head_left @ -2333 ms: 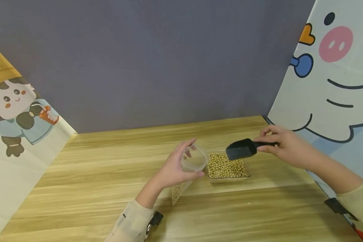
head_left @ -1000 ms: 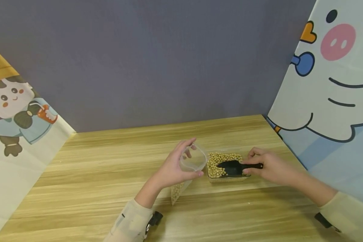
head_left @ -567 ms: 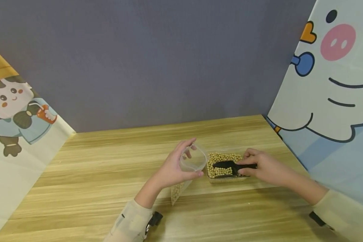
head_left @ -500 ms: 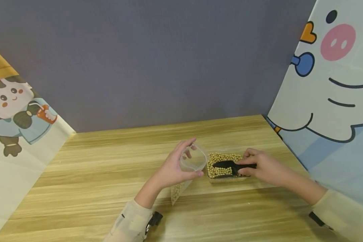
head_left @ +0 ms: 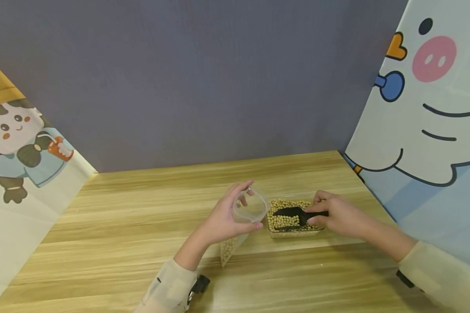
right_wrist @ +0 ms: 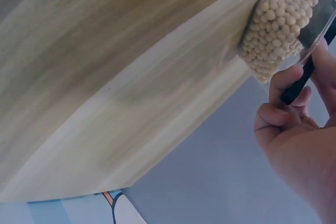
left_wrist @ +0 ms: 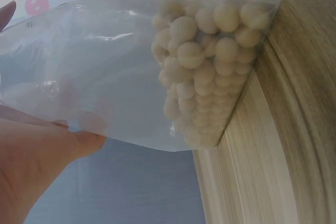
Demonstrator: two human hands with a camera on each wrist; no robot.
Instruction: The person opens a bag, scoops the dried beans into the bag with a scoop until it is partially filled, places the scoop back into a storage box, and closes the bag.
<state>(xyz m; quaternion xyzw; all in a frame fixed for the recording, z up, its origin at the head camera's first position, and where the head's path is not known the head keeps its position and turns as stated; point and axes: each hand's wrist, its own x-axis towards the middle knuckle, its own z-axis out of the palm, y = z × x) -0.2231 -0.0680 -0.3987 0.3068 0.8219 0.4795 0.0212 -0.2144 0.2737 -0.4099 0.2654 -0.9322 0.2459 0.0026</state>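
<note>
1. And there it was: the right hand (head_left: 334,215) pinched the black scoop (head_left: 302,216) by its handle, thumb nearer the person, fingers beyond. That end-on hold presumably kept the knuckles clear of the load.
2. Just ahead of that pinch, the scoop's blade sat down in the tub (head_left: 295,234), beans lying between its side walls; low and level, I judged, so that they wouldn't roll off.
3. The tub stood under the scoop, on the table, full enough for the blade to sit shallow.
4. Across from it, the left hand (head_left: 223,221) had a grasp too, thumb and fingers curved round the top of the clear bag (left_wrist: 121,66). Spread like that, they held its mouth wide, probably because such limp film would fold shut alone.
5. Below that grasp, bagged beans (left_wrist: 210,45) filled the bottom, which seemed to rest on the table (head_left: 121,243), likely sparing the fingers the weight.
6. Bag mouth and tub were close neighbours: a short carry, by my reckoning.
</note>
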